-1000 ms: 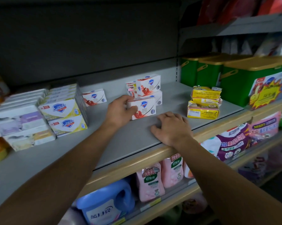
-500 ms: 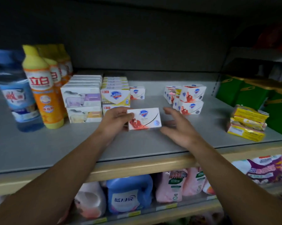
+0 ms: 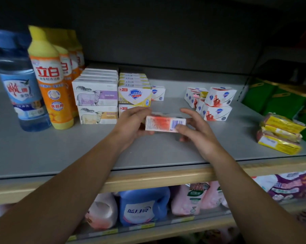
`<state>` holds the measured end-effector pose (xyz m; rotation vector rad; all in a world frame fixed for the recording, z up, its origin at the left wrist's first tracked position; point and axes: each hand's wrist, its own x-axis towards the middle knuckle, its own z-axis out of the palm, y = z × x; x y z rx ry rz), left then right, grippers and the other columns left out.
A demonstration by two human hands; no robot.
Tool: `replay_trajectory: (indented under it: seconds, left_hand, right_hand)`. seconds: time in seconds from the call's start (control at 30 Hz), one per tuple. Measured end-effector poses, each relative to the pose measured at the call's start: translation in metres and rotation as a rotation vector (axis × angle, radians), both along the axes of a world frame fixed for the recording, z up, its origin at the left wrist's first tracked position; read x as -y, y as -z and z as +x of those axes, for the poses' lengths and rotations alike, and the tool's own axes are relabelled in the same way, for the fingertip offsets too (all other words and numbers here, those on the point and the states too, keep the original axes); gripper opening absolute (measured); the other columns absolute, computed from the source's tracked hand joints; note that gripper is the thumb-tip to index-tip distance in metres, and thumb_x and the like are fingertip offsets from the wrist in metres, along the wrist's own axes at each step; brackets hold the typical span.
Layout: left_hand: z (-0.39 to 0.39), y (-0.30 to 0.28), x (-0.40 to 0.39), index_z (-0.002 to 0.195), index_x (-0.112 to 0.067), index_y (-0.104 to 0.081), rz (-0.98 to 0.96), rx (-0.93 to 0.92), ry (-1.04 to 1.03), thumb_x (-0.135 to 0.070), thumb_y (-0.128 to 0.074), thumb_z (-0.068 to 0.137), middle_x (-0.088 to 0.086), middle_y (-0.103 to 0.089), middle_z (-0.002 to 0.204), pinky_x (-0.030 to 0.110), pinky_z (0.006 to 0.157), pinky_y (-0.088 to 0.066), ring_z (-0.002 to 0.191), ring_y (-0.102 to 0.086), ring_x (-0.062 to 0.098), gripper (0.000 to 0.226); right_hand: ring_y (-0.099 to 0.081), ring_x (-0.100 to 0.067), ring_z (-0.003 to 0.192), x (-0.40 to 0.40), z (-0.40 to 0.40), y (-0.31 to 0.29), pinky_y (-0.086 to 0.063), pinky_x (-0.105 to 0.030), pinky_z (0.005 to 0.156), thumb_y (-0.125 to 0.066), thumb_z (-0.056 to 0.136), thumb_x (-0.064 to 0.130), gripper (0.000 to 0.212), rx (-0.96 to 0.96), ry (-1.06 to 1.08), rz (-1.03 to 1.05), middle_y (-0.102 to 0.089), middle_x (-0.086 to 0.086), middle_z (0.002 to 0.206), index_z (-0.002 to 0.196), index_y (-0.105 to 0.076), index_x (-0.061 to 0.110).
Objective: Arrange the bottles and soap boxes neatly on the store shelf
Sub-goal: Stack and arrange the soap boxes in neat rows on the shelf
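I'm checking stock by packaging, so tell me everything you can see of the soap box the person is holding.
The soap box is a small rectangular carton, apparently cardboard, white with a red-orange printed panel and a barcode at its right end, the fine print blurred. It is held level, long side across, above the grey shelf, in front of the stacked yellow boxes. The left hand grips its left end; the right hand pinches its right end, thumb on the barcode.

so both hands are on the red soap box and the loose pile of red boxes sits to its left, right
Not quite: the head view shows the left hand and right hand on the red soap box, but the loose pile of red boxes sits to its right.
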<state>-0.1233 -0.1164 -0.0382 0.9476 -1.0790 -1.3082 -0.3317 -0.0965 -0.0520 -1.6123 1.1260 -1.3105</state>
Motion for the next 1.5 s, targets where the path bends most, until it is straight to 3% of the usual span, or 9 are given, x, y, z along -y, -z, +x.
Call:
replay_trajectory:
  seconds: [0.1, 0.27, 0.4, 0.5, 0.6, 0.73, 0.83, 1.23, 1.5]
  left_hand:
    - [0.003, -0.001, -0.002, 0.09, -0.011, -0.07, -0.018, -0.064, 0.092, -0.027, -0.062, 0.093, 0.008, -0.069, 0.077, 0.033, 0.06, -0.058, 0.059, -0.066, 0.022, 0.018]
    - [0.0, 0.004, -0.003, 0.087, -0.013, -0.07, -0.041, 0.228, 0.051, -0.048, -0.06, 0.09, 0.004, -0.071, 0.077, 0.03, 0.053, -0.055, 0.056, -0.064, 0.019, 0.036]
    - [0.002, 0.004, -0.004, 0.089, -0.017, -0.071, -0.051, 0.188, 0.071, -0.044, -0.063, 0.09, 0.004, -0.07, 0.086, 0.03, 0.052, -0.053, 0.055, -0.062, 0.02, 0.028]
    - [0.004, 0.002, -0.004, 0.099, -0.025, -0.073, -0.065, 0.005, 0.175, -0.02, -0.066, 0.09, -0.002, -0.07, 0.086, 0.032, 0.056, -0.055, 0.057, -0.063, 0.022, 0.012]
    - [0.005, -0.001, -0.005, 0.115, -0.024, -0.068, -0.027, -0.072, 0.228, -0.013, -0.062, 0.091, -0.002, -0.07, 0.091, 0.033, 0.058, -0.057, 0.069, -0.069, 0.022, 0.026]
    - [-0.001, 0.005, -0.005, 0.116, -0.024, -0.065, -0.168, 0.242, 0.006, -0.021, -0.066, 0.091, 0.003, -0.066, 0.114, 0.044, 0.083, -0.058, 0.103, -0.068, 0.019, 0.025]
    - [-0.005, 0.008, -0.004, 0.124, -0.026, -0.059, -0.281, 0.349, -0.044, -0.015, -0.072, 0.086, -0.007, -0.062, 0.118, 0.037, 0.093, -0.053, 0.116, -0.061, 0.015, 0.041]
    - [0.0, 0.008, -0.001, 0.106, -0.033, -0.064, -0.361, 0.552, -0.104, -0.027, -0.073, 0.084, -0.011, -0.075, 0.097, 0.02, 0.074, -0.055, 0.084, -0.067, 0.001, 0.025]
    - [-0.002, 0.006, -0.005, 0.116, -0.029, -0.062, -0.381, 0.471, -0.083, -0.015, -0.071, 0.086, -0.005, -0.071, 0.107, 0.011, 0.054, -0.046, 0.066, -0.062, -0.006, 0.034]
  right_hand:
    - [-0.053, -0.009, 0.05, 0.0, 0.003, -0.003, -0.044, -0.023, 0.059, -0.058, 0.086, 0.05, 0.021, -0.099, 0.152, 0.039, -0.065, 0.002, 0.071, 0.094, -0.07, 0.035]
    - [-0.058, -0.015, 0.045, 0.003, 0.007, -0.005, -0.043, -0.031, 0.065, -0.032, 0.075, 0.079, 0.073, -0.145, 0.273, 0.188, -0.065, -0.009, 0.054, 0.064, -0.066, 0.016]
    - [-0.06, -0.014, 0.047, 0.003, 0.008, -0.004, -0.042, -0.029, 0.063, -0.037, 0.08, 0.071, 0.061, -0.119, 0.274, 0.18, -0.069, -0.006, 0.06, 0.075, -0.069, 0.02]
    - [-0.058, -0.025, 0.064, 0.003, 0.001, -0.002, -0.046, -0.039, 0.069, -0.056, 0.09, 0.042, 0.025, 0.124, 0.12, 0.11, -0.073, -0.003, 0.092, 0.102, -0.07, 0.025]
    - [-0.062, -0.028, 0.076, 0.003, -0.005, 0.0, -0.049, -0.038, 0.07, -0.064, 0.084, 0.015, 0.037, 0.255, -0.011, 0.061, -0.065, -0.01, 0.112, 0.12, -0.063, 0.023]
    - [-0.068, -0.018, 0.098, 0.002, -0.002, 0.003, -0.056, -0.043, 0.083, -0.062, 0.092, 0.016, 0.021, 0.147, 0.038, -0.035, -0.069, -0.001, 0.11, 0.109, -0.068, 0.026]
    - [-0.065, -0.002, 0.1, 0.004, -0.002, 0.006, -0.054, -0.032, 0.086, -0.068, 0.087, 0.003, 0.041, 0.03, 0.09, -0.087, -0.065, 0.012, 0.115, 0.11, -0.064, 0.038]
    - [-0.063, 0.009, 0.088, 0.01, -0.001, 0.01, -0.049, -0.01, 0.07, -0.069, 0.087, 0.005, 0.045, -0.037, 0.159, -0.057, -0.064, 0.017, 0.111, 0.127, -0.059, 0.023]
    - [-0.058, -0.01, 0.048, 0.007, 0.0, 0.008, -0.047, -0.022, 0.046, -0.062, 0.094, 0.009, 0.028, 0.027, 0.124, -0.016, -0.068, 0.007, 0.107, 0.115, -0.06, 0.027]
